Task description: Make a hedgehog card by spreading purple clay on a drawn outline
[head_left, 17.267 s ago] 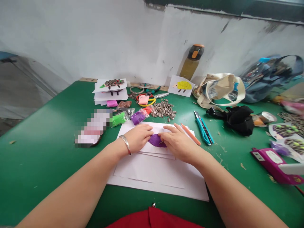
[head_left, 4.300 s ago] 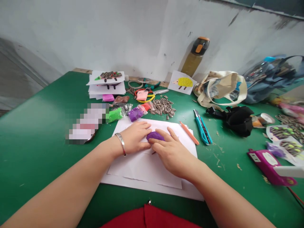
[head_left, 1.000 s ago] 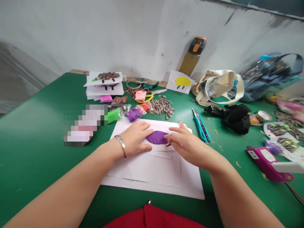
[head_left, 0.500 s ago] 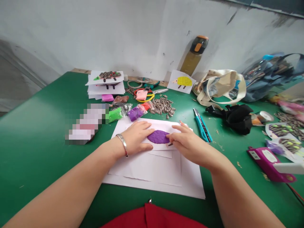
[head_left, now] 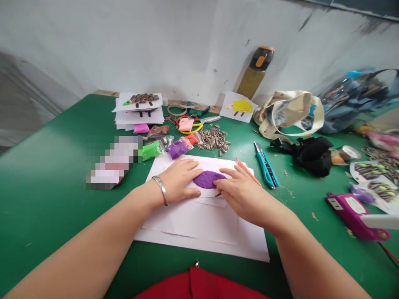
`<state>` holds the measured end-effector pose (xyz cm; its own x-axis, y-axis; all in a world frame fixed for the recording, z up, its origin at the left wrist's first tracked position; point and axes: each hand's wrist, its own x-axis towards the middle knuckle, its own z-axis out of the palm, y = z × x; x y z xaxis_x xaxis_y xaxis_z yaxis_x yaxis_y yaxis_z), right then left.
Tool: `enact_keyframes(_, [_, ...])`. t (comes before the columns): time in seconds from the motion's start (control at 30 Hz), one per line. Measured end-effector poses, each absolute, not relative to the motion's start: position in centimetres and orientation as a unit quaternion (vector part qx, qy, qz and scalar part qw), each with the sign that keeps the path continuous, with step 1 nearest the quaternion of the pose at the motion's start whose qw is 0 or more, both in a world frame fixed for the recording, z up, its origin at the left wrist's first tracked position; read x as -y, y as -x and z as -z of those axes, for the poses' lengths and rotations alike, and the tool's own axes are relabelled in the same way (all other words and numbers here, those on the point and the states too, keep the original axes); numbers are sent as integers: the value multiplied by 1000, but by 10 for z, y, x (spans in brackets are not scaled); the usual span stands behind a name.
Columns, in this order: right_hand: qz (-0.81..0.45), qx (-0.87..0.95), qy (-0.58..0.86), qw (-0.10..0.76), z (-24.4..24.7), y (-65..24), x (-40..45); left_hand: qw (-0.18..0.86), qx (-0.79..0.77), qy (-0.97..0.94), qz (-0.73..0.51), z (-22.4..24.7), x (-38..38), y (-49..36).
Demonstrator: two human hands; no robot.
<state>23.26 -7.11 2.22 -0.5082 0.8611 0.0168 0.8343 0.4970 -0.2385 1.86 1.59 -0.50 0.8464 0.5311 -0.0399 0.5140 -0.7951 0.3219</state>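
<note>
A flattened oval of purple modelling clay (head_left: 207, 180) lies on a small white paper card (head_left: 204, 166), above larger white sheets (head_left: 187, 224). My left hand (head_left: 179, 178), with a silver bangle at the wrist, rests flat on the card, fingers spread, its fingertips at the oval's left end. My right hand (head_left: 240, 187) is over the right end, its fingers apart and a fingertip pressing on the clay. Under these fingers a short dark mark shows, partly hidden. Just beyond the right hand lies an orange pencil-like stick (head_left: 247, 171).
A teal utility knife (head_left: 266, 166) lies right of the sheets. Behind are sunflower seeds (head_left: 215, 139), bagged green clay (head_left: 151, 150), bagged purple clay (head_left: 179, 148) and scissors (head_left: 210, 119). A hedgehog picture (head_left: 238, 107) leans near a bottle (head_left: 254, 72). A magenta device (head_left: 355, 216) sits at right.
My right hand has shifted slightly left along the clay's edge, uncovering more of the orange stick. My left hand has stayed in place.
</note>
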Motion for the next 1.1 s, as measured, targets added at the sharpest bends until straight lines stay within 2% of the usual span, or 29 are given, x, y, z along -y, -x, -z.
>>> enact_keyframes(0.23, [-135, 876, 461, 53, -11, -227, 74, 158, -282, -946, -24, 6, -15, -18])
enact_keyframes(1.1, [-104, 874, 469, 68, -3, -221, 70, 162, -283, -945, -25, 6, -16, -18])
